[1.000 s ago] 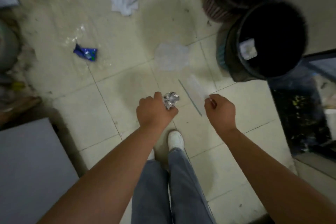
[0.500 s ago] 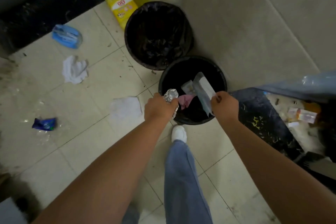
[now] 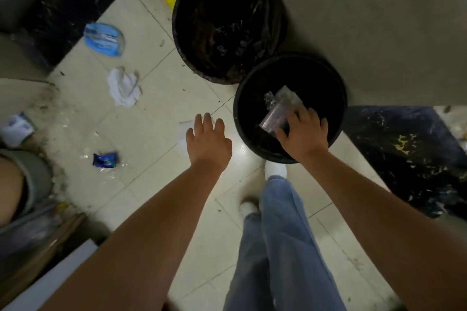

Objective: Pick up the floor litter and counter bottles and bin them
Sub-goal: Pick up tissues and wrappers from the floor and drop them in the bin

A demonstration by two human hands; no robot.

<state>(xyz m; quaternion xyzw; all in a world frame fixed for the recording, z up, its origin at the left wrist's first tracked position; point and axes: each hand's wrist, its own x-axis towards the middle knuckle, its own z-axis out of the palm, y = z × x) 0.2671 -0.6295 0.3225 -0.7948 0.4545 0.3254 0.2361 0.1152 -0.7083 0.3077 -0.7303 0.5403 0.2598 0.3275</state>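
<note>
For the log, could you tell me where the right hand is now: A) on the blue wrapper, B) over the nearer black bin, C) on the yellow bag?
B: the right hand is spread over the nearer black bin, above a clear plastic wrapper.

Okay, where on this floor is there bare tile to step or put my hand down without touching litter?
Bare tile runs from the left hand down past the white shoe, and between the white tissue and the larger bin. It is crowded at left around the blue wrapper and the blue pouch. The right hand is over the smaller bin.
</note>
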